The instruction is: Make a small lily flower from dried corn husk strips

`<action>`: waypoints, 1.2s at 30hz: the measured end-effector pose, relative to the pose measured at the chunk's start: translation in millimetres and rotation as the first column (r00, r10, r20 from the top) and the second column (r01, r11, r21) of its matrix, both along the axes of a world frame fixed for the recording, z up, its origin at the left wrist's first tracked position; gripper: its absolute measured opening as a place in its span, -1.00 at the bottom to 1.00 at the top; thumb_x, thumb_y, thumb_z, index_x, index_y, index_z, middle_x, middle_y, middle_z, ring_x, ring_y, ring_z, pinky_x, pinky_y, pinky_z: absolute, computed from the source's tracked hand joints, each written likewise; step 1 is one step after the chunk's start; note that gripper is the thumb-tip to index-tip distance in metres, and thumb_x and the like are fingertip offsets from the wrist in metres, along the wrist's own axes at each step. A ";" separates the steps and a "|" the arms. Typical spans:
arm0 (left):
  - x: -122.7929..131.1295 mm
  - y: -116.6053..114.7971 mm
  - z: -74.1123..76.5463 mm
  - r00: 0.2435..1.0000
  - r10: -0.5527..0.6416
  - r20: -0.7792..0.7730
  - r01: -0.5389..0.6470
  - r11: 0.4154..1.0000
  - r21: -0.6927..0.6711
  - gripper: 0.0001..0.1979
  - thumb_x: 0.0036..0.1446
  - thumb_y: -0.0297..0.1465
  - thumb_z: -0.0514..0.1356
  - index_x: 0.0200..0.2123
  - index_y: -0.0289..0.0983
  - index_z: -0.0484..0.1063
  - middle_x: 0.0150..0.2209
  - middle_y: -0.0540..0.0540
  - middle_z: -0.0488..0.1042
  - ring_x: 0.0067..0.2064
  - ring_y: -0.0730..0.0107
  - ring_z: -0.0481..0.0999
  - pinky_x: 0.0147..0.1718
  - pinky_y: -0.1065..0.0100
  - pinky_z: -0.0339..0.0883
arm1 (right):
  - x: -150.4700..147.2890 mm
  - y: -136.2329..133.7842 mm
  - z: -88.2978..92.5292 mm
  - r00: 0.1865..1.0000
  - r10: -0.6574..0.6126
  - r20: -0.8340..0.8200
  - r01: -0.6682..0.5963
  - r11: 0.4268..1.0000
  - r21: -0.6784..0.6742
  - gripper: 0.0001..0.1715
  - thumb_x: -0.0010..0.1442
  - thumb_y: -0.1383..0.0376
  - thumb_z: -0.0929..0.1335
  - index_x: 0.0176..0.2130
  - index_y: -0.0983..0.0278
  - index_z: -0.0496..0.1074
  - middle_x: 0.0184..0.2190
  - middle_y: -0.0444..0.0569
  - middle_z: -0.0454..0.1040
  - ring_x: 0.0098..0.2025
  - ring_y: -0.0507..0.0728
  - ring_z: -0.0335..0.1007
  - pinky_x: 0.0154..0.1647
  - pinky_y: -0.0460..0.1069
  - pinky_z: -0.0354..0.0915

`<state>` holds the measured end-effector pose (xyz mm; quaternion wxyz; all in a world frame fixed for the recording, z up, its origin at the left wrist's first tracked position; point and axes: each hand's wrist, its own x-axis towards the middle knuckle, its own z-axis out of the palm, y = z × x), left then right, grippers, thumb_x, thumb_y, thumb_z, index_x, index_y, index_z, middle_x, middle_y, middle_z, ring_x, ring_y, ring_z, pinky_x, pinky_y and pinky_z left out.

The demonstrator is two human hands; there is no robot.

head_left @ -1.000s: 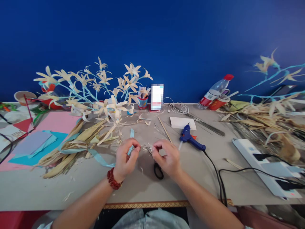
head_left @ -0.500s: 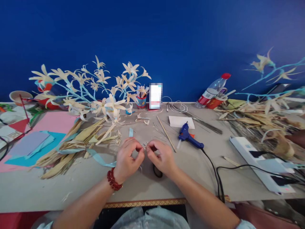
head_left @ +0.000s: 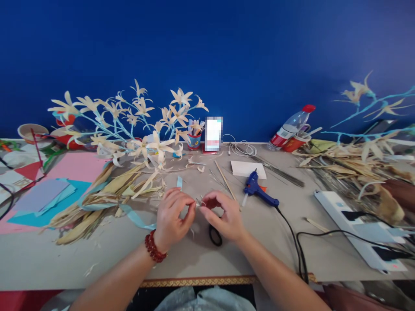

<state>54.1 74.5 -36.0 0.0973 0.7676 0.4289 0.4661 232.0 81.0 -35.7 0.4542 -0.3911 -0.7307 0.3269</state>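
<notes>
We find the left hand (head_left: 175, 220), a dark-red beaded bracelet (head_left: 154, 247) at its wrist, angled inward above the grey tabletop (head_left: 48, 263), thumb and forefinger pinching a tiny, thin piece (head_left: 196, 201), its material too small to tell. This piece sits between both hands. The right hand (head_left: 228, 216) curls opposite, just beside it; we cannot tell whether its fingertips grip anything. A black oval loop handle (head_left: 216, 244) lies near the right palm.

Scissors (head_left: 216, 244) partly behind hands (head_left: 228, 219)
</notes>
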 end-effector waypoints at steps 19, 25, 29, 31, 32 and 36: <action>-5.2 1.4 -1.4 0.668 -0.055 0.742 0.625 0.583 -0.519 -0.85 0.16 -0.31 0.24 -0.35 -0.28 0.40 -0.44 -0.01 0.39 -0.38 0.45 0.34 -0.34 0.41 0.20 | 10.2 7.0 -4.4 0.939 0.216 -0.267 -0.248 0.964 -0.093 -0.68 0.26 0.27 0.32 0.03 0.14 0.39 -0.13 0.01 0.48 -0.19 0.13 0.45 -0.15 0.04 0.39; -5.6 3.4 1.1 0.790 -0.156 0.592 0.529 0.661 -0.532 -0.83 0.18 -0.31 0.21 -0.38 -0.29 0.39 -0.40 -0.02 0.38 -0.33 0.42 0.34 -0.30 0.39 0.21 | 6.8 10.8 -8.6 0.868 0.176 -0.464 -0.340 0.892 -0.298 -0.86 0.17 0.20 0.43 -0.28 0.21 0.44 -0.33 -0.09 0.41 -0.29 0.06 0.35 -0.26 -0.05 0.29; -7.6 4.4 2.7 0.848 -0.198 0.491 0.474 0.697 -0.538 -0.83 0.19 -0.32 0.18 -0.39 -0.29 0.38 -0.42 -0.01 0.37 -0.35 0.42 0.34 -0.32 0.40 0.20 | 12.4 15.3 -4.5 0.908 0.258 -0.331 -0.375 0.853 -0.363 -0.77 0.15 0.15 0.43 -0.25 0.24 0.45 -0.36 -0.11 0.42 -0.35 0.05 0.33 -0.29 -0.06 0.27; -9.0 4.1 4.6 0.876 -0.234 0.421 0.447 0.721 -0.530 -0.84 0.19 -0.33 0.17 -0.39 -0.29 0.38 -0.42 -0.01 0.39 -0.35 0.41 0.36 -0.31 0.40 0.21 | 15.9 16.1 0.5 0.930 0.301 -0.211 -0.362 0.855 -0.372 -0.74 0.16 0.12 0.41 -0.26 0.27 0.46 -0.37 -0.09 0.43 -0.34 0.06 0.34 -0.26 -0.04 0.28; -9.7 3.8 5.8 0.887 -0.253 0.387 0.437 0.732 -0.523 -0.85 0.19 -0.34 0.16 -0.40 -0.28 0.38 -0.42 -0.02 0.40 -0.34 0.40 0.37 -0.30 0.39 0.22 | 17.5 16.2 3.5 0.937 0.314 -0.154 -0.350 0.862 -0.367 -0.74 0.17 0.12 0.40 -0.28 0.27 0.46 -0.37 -0.09 0.44 -0.33 0.07 0.35 -0.25 -0.04 0.29; -10.7 3.0 10.1 0.913 -0.293 0.283 0.400 0.775 -0.489 -0.89 0.17 -0.41 0.15 -0.42 -0.28 0.37 -0.42 -0.02 0.43 -0.35 0.39 0.39 -0.30 0.40 0.23 | 21.7 16.3 15.9 0.921 0.384 -0.061 -0.374 0.832 -0.410 -0.83 0.15 0.22 0.38 -0.28 0.27 0.44 -0.36 -0.11 0.44 -0.32 0.06 0.36 -0.26 -0.05 0.30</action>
